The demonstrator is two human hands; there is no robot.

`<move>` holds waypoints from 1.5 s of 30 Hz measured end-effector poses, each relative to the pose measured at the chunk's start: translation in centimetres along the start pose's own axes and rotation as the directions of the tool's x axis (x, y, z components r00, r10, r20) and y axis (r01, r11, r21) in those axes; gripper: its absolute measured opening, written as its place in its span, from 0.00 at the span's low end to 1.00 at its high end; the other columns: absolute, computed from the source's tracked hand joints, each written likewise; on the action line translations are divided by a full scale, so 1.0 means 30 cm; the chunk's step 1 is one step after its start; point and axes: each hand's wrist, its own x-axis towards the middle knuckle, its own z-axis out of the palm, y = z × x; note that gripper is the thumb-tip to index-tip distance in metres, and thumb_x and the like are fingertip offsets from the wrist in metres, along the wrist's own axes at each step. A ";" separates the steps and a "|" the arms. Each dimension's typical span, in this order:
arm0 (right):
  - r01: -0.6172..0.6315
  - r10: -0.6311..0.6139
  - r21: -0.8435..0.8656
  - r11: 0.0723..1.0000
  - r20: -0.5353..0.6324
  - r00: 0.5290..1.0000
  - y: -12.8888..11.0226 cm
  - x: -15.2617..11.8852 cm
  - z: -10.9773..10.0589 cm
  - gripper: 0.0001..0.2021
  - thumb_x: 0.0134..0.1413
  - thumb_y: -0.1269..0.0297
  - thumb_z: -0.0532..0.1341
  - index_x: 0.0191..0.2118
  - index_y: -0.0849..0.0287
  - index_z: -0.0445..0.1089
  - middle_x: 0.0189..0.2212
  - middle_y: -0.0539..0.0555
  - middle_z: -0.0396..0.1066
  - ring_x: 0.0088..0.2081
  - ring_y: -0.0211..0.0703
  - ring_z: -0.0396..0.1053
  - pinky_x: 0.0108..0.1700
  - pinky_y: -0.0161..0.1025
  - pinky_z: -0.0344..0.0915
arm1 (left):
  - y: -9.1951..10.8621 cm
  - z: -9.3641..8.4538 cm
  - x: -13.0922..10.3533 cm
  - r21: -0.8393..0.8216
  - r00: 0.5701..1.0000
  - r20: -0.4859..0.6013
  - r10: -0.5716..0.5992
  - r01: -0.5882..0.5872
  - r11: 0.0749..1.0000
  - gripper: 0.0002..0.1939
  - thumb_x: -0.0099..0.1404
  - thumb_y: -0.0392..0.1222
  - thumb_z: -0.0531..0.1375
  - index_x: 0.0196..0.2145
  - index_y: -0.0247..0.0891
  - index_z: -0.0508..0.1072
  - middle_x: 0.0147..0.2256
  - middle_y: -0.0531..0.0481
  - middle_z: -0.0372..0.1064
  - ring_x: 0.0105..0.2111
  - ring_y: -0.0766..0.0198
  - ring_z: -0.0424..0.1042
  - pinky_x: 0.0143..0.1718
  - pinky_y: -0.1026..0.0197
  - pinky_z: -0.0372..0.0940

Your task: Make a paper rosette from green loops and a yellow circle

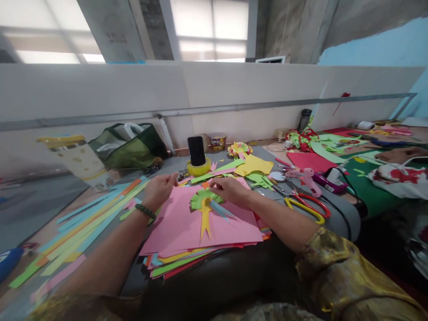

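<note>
A stack of coloured paper with a pink sheet (174, 223) on top lies in front of me. On it rests a green pleated paper rosette (198, 199) with a yellow forked tail (205, 220) and a light blue tail (221, 209). My right hand (230, 191) is at the rosette's upper right edge, fingers curled together near a small orange piece (205, 184); what they grip is too small to make out. My left hand (160, 191), with a dark beaded bracelet on the wrist, is closed above the sheet's upper left corner, its fingertips pinched together; anything between them is too small to tell.
Paper strips (90, 223) spread at the left beside a tumbler (78, 162). A phone (196, 150) stands behind yellow tape (199, 167). Scissors (307, 207) and a pink glue gun (306, 178) lie right. Another person's hand (401, 155) is at far right.
</note>
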 end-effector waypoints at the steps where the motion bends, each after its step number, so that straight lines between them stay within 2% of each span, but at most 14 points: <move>1: 0.010 -0.010 0.000 1.000 0.016 1.000 -0.005 -0.002 0.002 0.03 0.57 0.70 0.65 0.32 0.56 0.74 0.20 0.44 0.67 0.23 0.33 0.62 0.31 0.31 0.54 | -0.005 0.002 0.004 -0.006 1.000 0.004 0.001 -0.001 1.000 0.23 0.65 0.53 0.50 0.21 0.41 0.75 0.22 0.44 0.74 0.28 0.52 0.72 0.27 0.58 0.57; 8: 0.021 -0.021 0.015 1.000 -0.059 0.998 0.014 0.007 -0.025 0.06 0.61 0.67 0.61 0.33 0.57 0.75 0.25 0.48 0.72 0.28 0.36 0.65 0.33 0.32 0.57 | -0.002 0.010 0.007 -0.122 0.997 -0.024 0.080 -0.082 0.989 0.14 0.60 0.48 0.54 0.23 0.42 0.74 0.29 0.46 0.77 0.35 0.54 0.73 0.36 0.58 0.64; 12: 0.001 0.003 0.024 1.000 -0.168 0.986 0.034 0.016 -0.051 0.11 0.64 0.61 0.57 0.35 0.58 0.74 0.22 0.48 0.68 0.25 0.37 0.59 0.32 0.33 0.56 | 0.003 0.009 -0.003 -0.206 0.996 -0.048 0.077 -0.085 0.975 0.20 0.62 0.52 0.52 0.16 0.42 0.59 0.17 0.54 0.58 0.23 0.63 0.61 0.27 0.61 0.57; 14: -0.005 0.011 0.030 1.000 -0.200 0.980 0.036 0.016 -0.058 0.12 0.64 0.59 0.57 0.35 0.58 0.74 0.22 0.48 0.67 0.24 0.37 0.59 0.32 0.34 0.57 | 0.003 0.007 -0.006 -0.239 0.995 -0.062 0.077 -0.090 0.967 0.22 0.62 0.50 0.53 0.16 0.43 0.50 0.16 0.57 0.47 0.20 0.67 0.53 0.25 0.62 0.52; 16: -0.013 0.020 0.033 0.999 -0.218 0.976 0.033 0.015 -0.063 0.12 0.63 0.58 0.57 0.35 0.58 0.74 0.21 0.48 0.66 0.24 0.37 0.60 0.32 0.34 0.57 | 0.003 0.005 -0.006 -0.266 0.993 -0.078 0.087 -0.105 0.958 0.20 0.59 0.45 0.55 0.17 0.43 0.47 0.17 0.58 0.43 0.21 0.68 0.50 0.25 0.63 0.52; 18: -0.028 0.035 0.033 0.999 -0.233 0.972 0.032 0.014 -0.067 0.12 0.62 0.58 0.57 0.35 0.58 0.73 0.22 0.48 0.67 0.25 0.37 0.61 0.32 0.34 0.57 | 0.002 0.007 -0.004 -0.288 0.992 -0.084 0.099 -0.119 0.950 0.15 0.56 0.40 0.55 0.19 0.43 0.50 0.18 0.59 0.46 0.21 0.68 0.52 0.25 0.64 0.53; 21: -0.059 0.065 0.028 0.998 -0.262 0.963 0.039 0.016 -0.074 0.13 0.63 0.57 0.56 0.34 0.57 0.73 0.23 0.49 0.68 0.26 0.38 0.62 0.32 0.34 0.56 | 0.004 0.017 -0.001 -0.318 0.991 -0.067 0.119 -0.134 0.939 0.01 0.57 0.39 0.54 0.28 0.41 0.64 0.20 0.59 0.53 0.22 0.66 0.58 0.26 0.64 0.58; 26: -0.109 0.111 0.024 0.994 -0.265 0.958 0.061 0.027 -0.079 0.12 0.61 0.57 0.56 0.31 0.56 0.71 0.21 0.49 0.66 0.25 0.39 0.61 0.30 0.35 0.54 | 0.012 0.050 -0.010 -0.337 0.983 0.011 0.186 -0.171 0.926 0.19 0.62 0.41 0.55 0.51 0.37 0.69 0.36 0.48 0.73 0.39 0.59 0.73 0.39 0.59 0.68; 29: -0.116 0.120 0.030 0.993 -0.246 0.962 0.068 0.030 -0.075 0.11 0.59 0.58 0.57 0.29 0.56 0.70 0.22 0.48 0.67 0.25 0.38 0.61 0.30 0.35 0.53 | 0.019 0.075 -0.018 -0.326 0.975 0.085 0.206 -0.168 0.930 0.20 0.63 0.46 0.57 0.50 0.35 0.72 0.43 0.43 0.75 0.44 0.55 0.74 0.44 0.55 0.69; 34: -0.117 0.124 0.044 0.992 -0.225 0.966 0.065 0.033 -0.064 0.11 0.59 0.59 0.58 0.28 0.56 0.69 0.22 0.48 0.67 0.25 0.38 0.61 0.29 0.35 0.53 | 0.030 0.111 -0.038 -0.307 0.947 0.245 0.209 -0.128 0.943 0.20 0.66 0.54 0.54 0.41 0.35 0.75 0.32 0.47 0.75 0.30 0.59 0.73 0.33 0.58 0.68; 37: -0.116 0.124 0.049 0.992 -0.210 0.970 0.038 0.035 -0.074 0.11 0.59 0.61 0.58 0.27 0.57 0.68 0.21 0.48 0.67 0.25 0.38 0.61 0.30 0.35 0.55 | 0.034 0.113 -0.054 -0.292 0.925 0.318 0.209 -0.114 0.950 0.20 0.65 0.54 0.56 0.42 0.35 0.75 0.27 0.50 0.73 0.25 0.61 0.71 0.27 0.61 0.65; 41: -0.079 0.085 0.037 0.996 -0.193 0.978 -0.050 -0.010 -0.163 0.13 0.60 0.58 0.58 0.29 0.58 0.71 0.23 0.50 0.69 0.26 0.38 0.62 0.31 0.35 0.57 | 0.043 0.091 -0.071 -0.251 0.902 0.373 0.218 -0.128 0.959 0.21 0.63 0.54 0.58 0.45 0.35 0.76 0.23 0.52 0.72 0.22 0.60 0.70 0.26 0.60 0.65; 43: -0.011 0.007 -0.024 1.000 -0.161 0.987 -0.099 -0.073 -0.242 0.16 0.61 0.52 0.57 0.31 0.57 0.73 0.24 0.51 0.71 0.25 0.39 0.63 0.29 0.36 0.57 | 0.056 0.073 -0.078 -0.220 0.915 0.333 0.227 -0.159 0.962 0.19 0.62 0.52 0.60 0.44 0.36 0.77 0.29 0.46 0.76 0.29 0.55 0.74 0.32 0.56 0.68; 45: -0.033 0.007 -0.134 0.991 -0.187 0.982 -0.125 -0.160 -0.330 0.20 0.61 0.44 0.56 0.32 0.54 0.75 0.25 0.52 0.73 0.24 0.40 0.64 0.29 0.37 0.58 | 0.077 0.055 -0.085 -0.203 0.920 0.273 0.280 -0.230 0.952 0.16 0.62 0.45 0.58 0.44 0.39 0.79 0.40 0.42 0.77 0.41 0.51 0.75 0.44 0.52 0.68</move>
